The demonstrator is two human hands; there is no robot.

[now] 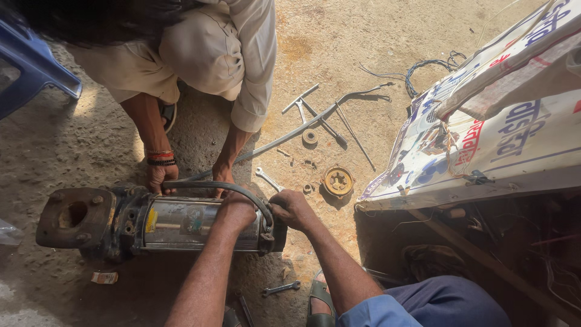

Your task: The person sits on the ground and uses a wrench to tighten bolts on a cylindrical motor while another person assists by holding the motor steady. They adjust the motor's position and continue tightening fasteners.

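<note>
A submersible pump (151,223) with a shiny steel body and rusty dark end flange lies on its side on the sandy ground. My left hand (237,209) rests on top of its steel body, gripping the black cable (242,191) that arcs over it. My right hand (292,209) is closed on the pump's dark right end where the cable enters. A crouching person in beige clothes faces me and steadies the pump from the far side with both hands (160,177).
Long metal rods and a bent bar (315,118), a spanner (267,179), a round brass part (338,181) and small fittings lie on the ground beyond the pump. Another spanner (281,288) lies near my sandalled foot. A printed tarpaulin (484,139) covers clutter at right.
</note>
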